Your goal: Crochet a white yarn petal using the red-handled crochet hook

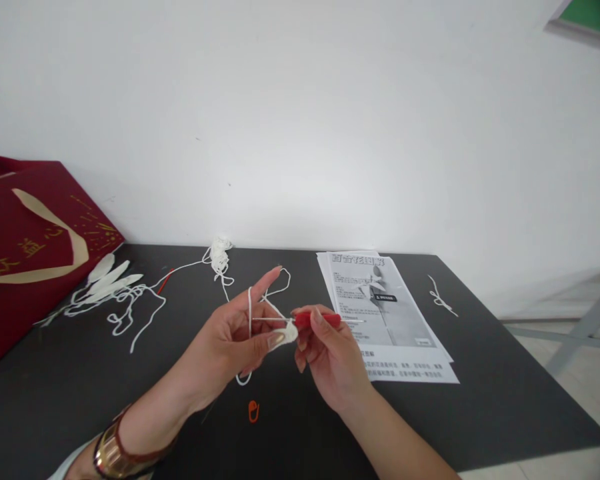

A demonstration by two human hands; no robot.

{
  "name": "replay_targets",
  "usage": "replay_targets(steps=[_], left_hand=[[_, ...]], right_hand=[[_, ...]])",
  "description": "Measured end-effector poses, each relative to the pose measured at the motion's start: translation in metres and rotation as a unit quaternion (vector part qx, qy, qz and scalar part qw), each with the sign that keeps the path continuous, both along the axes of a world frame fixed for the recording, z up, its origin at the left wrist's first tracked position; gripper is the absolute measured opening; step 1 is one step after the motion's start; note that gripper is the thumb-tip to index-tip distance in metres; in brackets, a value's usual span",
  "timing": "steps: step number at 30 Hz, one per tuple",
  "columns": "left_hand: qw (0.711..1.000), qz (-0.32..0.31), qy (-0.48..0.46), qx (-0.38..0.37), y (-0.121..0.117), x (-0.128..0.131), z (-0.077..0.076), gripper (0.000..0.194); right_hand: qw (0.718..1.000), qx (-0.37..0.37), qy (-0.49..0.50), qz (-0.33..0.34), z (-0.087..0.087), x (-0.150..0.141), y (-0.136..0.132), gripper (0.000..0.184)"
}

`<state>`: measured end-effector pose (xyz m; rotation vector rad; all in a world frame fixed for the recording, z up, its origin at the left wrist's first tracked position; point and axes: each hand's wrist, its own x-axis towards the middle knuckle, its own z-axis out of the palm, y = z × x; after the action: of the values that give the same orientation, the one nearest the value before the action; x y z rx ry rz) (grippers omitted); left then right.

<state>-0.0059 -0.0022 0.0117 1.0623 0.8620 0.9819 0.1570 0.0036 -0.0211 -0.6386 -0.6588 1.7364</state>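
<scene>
My left hand point(235, 340) pinches a small white crocheted piece point(286, 333) between thumb and fingers, with white yarn point(250, 303) looped over the raised index finger. My right hand point(327, 353) grips a crochet hook by its red handle point(317, 319); the metal shaft points left into the white piece. Both hands hover above a dark table point(480, 400). An orange stitch marker point(253, 411) lies on the table just below the hands.
A printed instruction sheet point(385, 313) lies right of the hands. A dark red gift bag point(25, 253) stands at the left, with white crocheted petals point(111, 277) and loose yarn point(220, 257) beside it. A short yarn scrap point(441, 298) rests far right. A white wall stands behind.
</scene>
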Motion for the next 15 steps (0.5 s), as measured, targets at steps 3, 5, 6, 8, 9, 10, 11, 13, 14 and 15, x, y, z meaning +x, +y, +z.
replay_targets(steps=[3,5,6,8,9,10,11,13,14,15], left_hand=[[1.000,-0.003,0.005,0.006,0.001,-0.001,0.002,0.078],[1.000,-0.003,0.008,0.015,0.001,-0.001,0.004,0.078],[1.000,-0.003,0.011,0.020,0.001,-0.001,0.005,0.077],[0.999,-0.005,0.023,0.026,0.001,-0.002,0.006,0.077],[0.999,-0.006,0.031,0.030,0.001,-0.002,0.006,0.077],[0.999,-0.007,0.038,0.035,0.001,-0.003,0.006,0.078],[0.998,-0.007,0.045,0.041,0.001,-0.003,0.006,0.078],[0.997,-0.007,0.051,0.052,0.001,-0.004,0.004,0.079],[0.997,-0.003,0.051,0.057,0.000,-0.004,0.004,0.078],[0.997,0.003,0.051,0.062,0.000,-0.004,0.003,0.078]], right_hand=[[1.000,-0.014,0.010,0.013,-0.001,0.002,0.003,0.020],[1.000,-0.015,0.008,0.003,0.000,0.004,0.004,0.017],[1.000,-0.015,0.005,-0.004,0.001,0.005,0.004,0.016],[1.000,-0.016,-0.001,-0.017,0.002,0.007,0.005,0.016],[1.000,-0.017,-0.003,-0.020,0.003,0.008,0.005,0.016],[1.000,-0.018,-0.005,-0.019,0.004,0.009,0.006,0.016],[1.000,-0.018,-0.009,-0.015,0.005,0.010,0.007,0.016],[1.000,-0.010,-0.024,-0.008,0.007,0.012,0.008,0.018],[0.999,0.000,-0.039,-0.010,0.008,0.013,0.008,0.019],[0.998,0.019,-0.060,-0.019,0.009,0.014,0.007,0.019]])
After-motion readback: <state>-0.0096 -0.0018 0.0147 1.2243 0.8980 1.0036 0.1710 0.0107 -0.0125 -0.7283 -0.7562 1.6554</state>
